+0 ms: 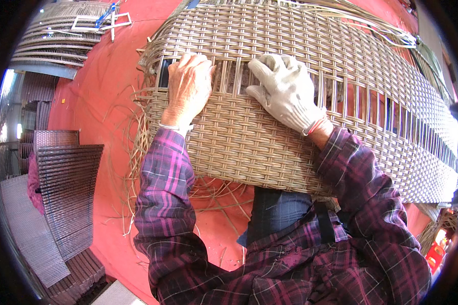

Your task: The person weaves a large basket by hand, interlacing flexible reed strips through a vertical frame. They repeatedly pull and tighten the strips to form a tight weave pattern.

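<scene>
A large brown wicker panel (239,147) lies across in front of me, with a long unwoven gap running through it from left to right. Bare upright strands (359,101) cross this gap. My left hand (190,84), ungloved, is at the gap's left end, its fingers curled over the far woven edge. To its right, my right hand (285,89) wears a white knit glove. Its fingers are bent down at the same far edge, with the thumb resting lower, over the gap. Both sets of fingertips are hidden among the strands.
Loose wicker strands (137,137) trail off the panel's left side onto the red floor (114,203). Dark woven panels (68,198) are stacked at the left. Further woven frames (61,35) stand at the far left, by a white and blue frame (104,20). Long pale strands (381,30) lie along the far right.
</scene>
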A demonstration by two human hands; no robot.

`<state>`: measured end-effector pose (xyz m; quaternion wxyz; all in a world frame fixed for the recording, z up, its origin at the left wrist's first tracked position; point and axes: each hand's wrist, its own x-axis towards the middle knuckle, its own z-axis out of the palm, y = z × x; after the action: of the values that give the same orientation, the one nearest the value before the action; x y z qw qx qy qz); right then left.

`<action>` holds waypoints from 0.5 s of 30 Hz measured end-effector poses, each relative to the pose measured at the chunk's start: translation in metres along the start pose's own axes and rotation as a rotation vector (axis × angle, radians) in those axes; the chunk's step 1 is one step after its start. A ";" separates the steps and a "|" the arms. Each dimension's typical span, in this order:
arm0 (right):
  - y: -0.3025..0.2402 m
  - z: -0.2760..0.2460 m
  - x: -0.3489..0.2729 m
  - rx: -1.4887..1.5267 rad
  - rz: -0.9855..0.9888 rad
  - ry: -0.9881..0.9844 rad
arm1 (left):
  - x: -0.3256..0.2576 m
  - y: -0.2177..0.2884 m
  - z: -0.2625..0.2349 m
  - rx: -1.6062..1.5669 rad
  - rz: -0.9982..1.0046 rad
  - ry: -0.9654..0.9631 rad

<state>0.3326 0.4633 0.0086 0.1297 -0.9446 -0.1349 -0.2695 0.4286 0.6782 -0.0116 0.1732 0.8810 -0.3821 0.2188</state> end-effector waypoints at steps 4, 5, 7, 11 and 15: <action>-0.002 0.002 -0.003 0.039 -0.012 0.029 | -0.005 0.001 0.015 -0.005 -0.030 0.135; 0.000 0.000 -0.005 0.049 -0.006 0.022 | -0.004 0.002 0.019 -0.020 -0.020 0.171; 0.003 -0.005 -0.007 0.065 -0.030 0.048 | -0.004 0.003 0.021 -0.022 -0.033 0.192; 0.015 -0.042 -0.031 0.118 -0.006 -0.037 | -0.006 0.021 0.003 -0.022 -0.050 0.264; 0.041 -0.094 -0.065 -0.048 0.135 -0.221 | 0.002 0.079 0.005 -0.251 -0.100 0.200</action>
<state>0.2483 0.3832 0.0434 0.1090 -0.9783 -0.0781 -0.1579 0.3722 0.6238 -0.0042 0.3296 0.8442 -0.3431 0.2469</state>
